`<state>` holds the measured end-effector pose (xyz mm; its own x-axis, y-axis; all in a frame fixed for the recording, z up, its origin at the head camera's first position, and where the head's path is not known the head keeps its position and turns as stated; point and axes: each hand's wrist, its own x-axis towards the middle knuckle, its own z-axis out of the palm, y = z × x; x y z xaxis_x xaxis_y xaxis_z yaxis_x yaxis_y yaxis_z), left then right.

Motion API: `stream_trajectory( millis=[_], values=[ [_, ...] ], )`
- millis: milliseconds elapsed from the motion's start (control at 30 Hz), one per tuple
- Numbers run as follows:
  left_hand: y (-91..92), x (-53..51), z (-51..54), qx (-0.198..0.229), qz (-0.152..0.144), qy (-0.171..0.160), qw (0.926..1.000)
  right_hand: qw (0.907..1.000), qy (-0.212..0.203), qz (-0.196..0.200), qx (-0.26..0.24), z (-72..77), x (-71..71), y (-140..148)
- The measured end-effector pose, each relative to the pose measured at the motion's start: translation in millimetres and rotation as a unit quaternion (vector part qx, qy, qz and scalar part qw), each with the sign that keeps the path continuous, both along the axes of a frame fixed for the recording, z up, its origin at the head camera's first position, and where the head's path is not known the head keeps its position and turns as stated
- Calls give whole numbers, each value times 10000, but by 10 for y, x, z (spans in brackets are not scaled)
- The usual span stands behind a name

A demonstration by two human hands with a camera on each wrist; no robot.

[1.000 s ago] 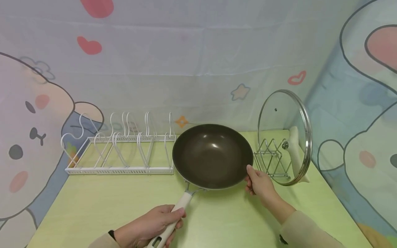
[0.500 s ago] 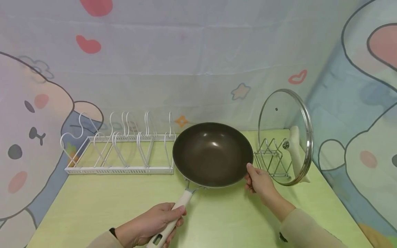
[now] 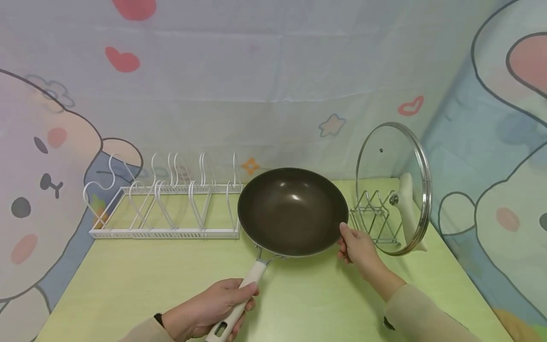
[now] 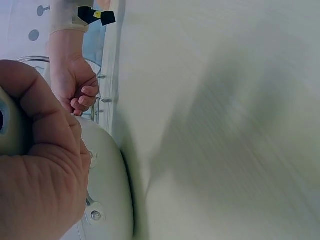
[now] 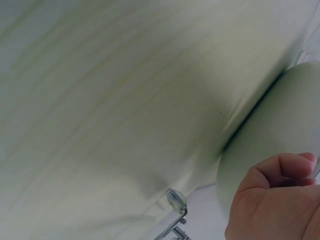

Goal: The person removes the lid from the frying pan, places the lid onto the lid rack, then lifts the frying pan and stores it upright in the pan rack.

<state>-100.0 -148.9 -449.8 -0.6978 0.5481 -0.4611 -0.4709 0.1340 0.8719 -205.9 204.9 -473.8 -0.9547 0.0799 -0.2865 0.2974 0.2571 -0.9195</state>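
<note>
A dark-coated frying pan with a cream handle is in the middle of the head view, its inside facing up and toward me. My left hand grips the handle, thumb along the top. At the pan's right rim, my right hand pinches the edge with the thumb on the inner side. The left wrist view shows the pan's pale outer wall beyond my curled left fingers. In the right wrist view the same outer wall lies beside my right hand.
A white wire rack stands left of the pan on the light green table. To the right, a glass lid with a steel rim stands upright in a small metal rack. A printed cloth hangs behind.
Both hands keep their holds on the pan. In the head view the pan and hands sit very slightly higher than before; the racks and lid stay in place.
</note>
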Motion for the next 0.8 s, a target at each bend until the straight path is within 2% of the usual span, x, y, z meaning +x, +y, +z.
stream_trajectory(
  millis=[800],
  values=[
    [301, 49, -30, 43, 475, 47, 9988, 9979, 209, -64, 615, -7, -287, -1]
  ],
)
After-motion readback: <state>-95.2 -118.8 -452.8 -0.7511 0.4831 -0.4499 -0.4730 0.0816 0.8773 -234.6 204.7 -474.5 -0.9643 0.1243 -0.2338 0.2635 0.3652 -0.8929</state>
